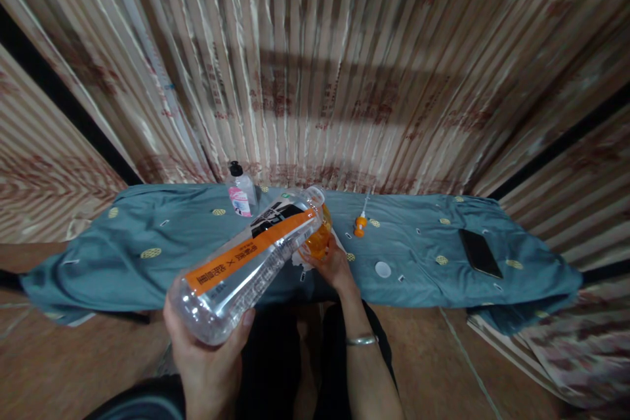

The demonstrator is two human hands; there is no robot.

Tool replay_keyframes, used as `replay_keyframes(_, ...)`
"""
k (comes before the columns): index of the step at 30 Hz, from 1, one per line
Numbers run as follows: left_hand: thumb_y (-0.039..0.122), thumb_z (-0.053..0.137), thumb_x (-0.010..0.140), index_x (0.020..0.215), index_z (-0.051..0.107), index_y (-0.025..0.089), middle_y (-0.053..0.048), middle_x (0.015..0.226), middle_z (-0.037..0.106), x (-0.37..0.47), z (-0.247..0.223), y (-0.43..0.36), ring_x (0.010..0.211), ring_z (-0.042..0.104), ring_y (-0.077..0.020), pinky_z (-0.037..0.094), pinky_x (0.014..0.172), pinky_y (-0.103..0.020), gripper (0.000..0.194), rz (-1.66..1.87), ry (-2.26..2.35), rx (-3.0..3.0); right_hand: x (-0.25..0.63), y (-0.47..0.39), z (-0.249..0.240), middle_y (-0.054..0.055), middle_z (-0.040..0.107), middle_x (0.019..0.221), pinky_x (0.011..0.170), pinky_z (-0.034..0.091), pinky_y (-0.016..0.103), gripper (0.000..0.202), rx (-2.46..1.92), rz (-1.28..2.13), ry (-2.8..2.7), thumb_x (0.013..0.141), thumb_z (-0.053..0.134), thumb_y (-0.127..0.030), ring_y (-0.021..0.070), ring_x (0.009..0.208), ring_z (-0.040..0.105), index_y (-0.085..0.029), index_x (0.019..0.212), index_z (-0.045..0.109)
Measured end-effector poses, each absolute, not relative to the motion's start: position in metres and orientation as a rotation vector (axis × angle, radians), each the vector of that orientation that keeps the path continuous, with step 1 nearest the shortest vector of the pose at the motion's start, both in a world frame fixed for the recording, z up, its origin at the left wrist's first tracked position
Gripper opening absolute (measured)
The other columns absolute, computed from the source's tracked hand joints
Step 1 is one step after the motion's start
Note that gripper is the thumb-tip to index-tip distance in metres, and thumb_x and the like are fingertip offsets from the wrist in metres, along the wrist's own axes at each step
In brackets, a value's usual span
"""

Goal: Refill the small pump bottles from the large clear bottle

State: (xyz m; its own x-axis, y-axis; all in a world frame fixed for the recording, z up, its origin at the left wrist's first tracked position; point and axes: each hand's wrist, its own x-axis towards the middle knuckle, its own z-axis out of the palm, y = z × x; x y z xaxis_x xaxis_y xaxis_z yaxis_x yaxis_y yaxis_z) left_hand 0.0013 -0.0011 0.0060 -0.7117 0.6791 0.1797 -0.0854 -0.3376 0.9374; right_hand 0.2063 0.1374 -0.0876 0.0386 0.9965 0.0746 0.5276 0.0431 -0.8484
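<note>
My left hand (207, 348) grips the base of a large clear plastic bottle (241, 275) with an orange, black and grey label. The bottle is tilted, its uncapped mouth pointing up and to the right. Behind that neck, my right hand (335, 264) is closed around a translucent orange bottle (319, 241), partly hidden by the clear one. I cannot tell whether the two bottles touch. Some white material, perhaps a tissue, lies under the orange bottle. To the right, an orange pump head (361, 226) with a clear tube lies on the cloth, and a white round cap (382, 269) rests nearer me.
A teal patterned cloth (408, 249) covers the long narrow table. At the back left stands a clear bottle with a black top and pink label (241, 193). A dark phone-like slab (480, 253) lies on the right. Striped curtains (315, 79) hang close behind.
</note>
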Motion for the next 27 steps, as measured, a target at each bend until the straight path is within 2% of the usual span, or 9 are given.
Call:
replay_keyframes(5, 0.036, 0.107, 0.048, 0.145, 0.055, 0.026, -0.012, 0.143, 0.063, -0.002, 0.002, -0.001, 0.142, 0.058, -0.0387, 0.039, 0.126, -0.056, 0.110, 2.076, 1.431, 0.784, 0.205, 0.136, -0.088, 0.010, 0.080, 0.131, 0.105, 0.063, 0.051, 0.087, -1.502, 0.844, -1.595, 0.077, 0.090, -0.026, 0.0352, 0.121, 0.079, -0.025, 0.154, 0.050)
replay_keyframes(13, 0.036, 0.105, 0.050, 0.146, 0.055, 0.026, -0.010, 0.136, 0.065, 0.003, 0.007, -0.001, 0.136, 0.062, -0.0369, 0.038, 0.125, -0.058, 0.109, 2.083, 1.437, 0.802, 0.206, 0.137, -0.087, 0.010, 0.082, 0.129, 0.104, 0.064, 0.049, 0.074, -1.535, 0.867, -1.599, 0.082, 0.082, -0.025, 0.0338, 0.120, 0.079, -0.024, 0.150, 0.054)
replay_keyframes(18, 0.037, 0.105, 0.052, 0.148, 0.054, 0.027, -0.012, 0.141, 0.063, 0.002, 0.006, -0.001, 0.138, 0.061, -0.0379, 0.041, 0.124, -0.057, 0.109, 2.064, 1.448, 0.828, 0.208, 0.136, -0.090, 0.012, 0.082, 0.128, 0.104, 0.063, 0.050, 0.070, -1.512, 0.871, -1.597, 0.083, 0.081, -0.028, 0.0349, 0.119, 0.079, -0.021, 0.148, 0.055)
replay_keyframes(24, 0.036, 0.106, 0.044, 0.148, 0.054, 0.025, -0.013, 0.142, 0.064, -0.007, -0.005, 0.000, 0.141, 0.059, -0.0413, 0.038, 0.126, -0.060, 0.116, 2.051, 1.458, 0.785, 0.208, 0.137, -0.093, 0.014, 0.080, 0.132, 0.107, 0.062, 0.050, 0.068, -1.468, 0.875, -1.581, 0.083, 0.080, -0.030, 0.0342, 0.123, 0.078, -0.020, 0.146, 0.057)
replay_keyframes(27, 0.035, 0.106, 0.046, 0.149, 0.054, 0.025, -0.014, 0.146, 0.062, -0.012, -0.011, 0.000, 0.143, 0.057, -0.0415, 0.037, 0.126, -0.060, 0.117, 2.034, 1.452, 0.799, 0.208, 0.138, -0.095, 0.014, 0.081, 0.131, 0.107, 0.063, 0.052, 0.068, -1.468, 0.887, -1.572, 0.082, 0.081, -0.030, 0.0350, 0.122, 0.078, -0.020, 0.145, 0.057)
